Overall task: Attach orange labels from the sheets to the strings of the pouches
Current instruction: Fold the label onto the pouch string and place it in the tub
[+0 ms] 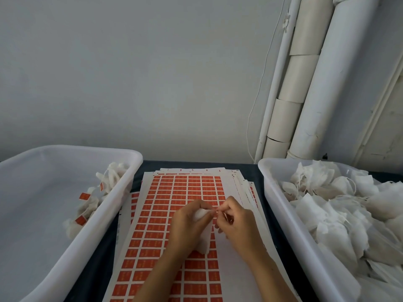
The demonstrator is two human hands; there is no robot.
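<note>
- Currently, both hands work above the top label sheet [174, 214] on the table's middle: left hand [185, 227] grips a white pouch [201, 216]; right hand [236, 219] pinches something at its string (label hidden). Fold squarely.
- Right bin [283, 214] holds untagged pouches; left bin [122, 192] tagged ones.

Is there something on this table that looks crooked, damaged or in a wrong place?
Only small things. The stack of label sheets is fanned out, its edges not aligned, most clearly at the far right corner. The top sheet's right side is already bare of labels. On the wall, the wrapping of the pipes is cracked. Nothing looks spilled.
</note>
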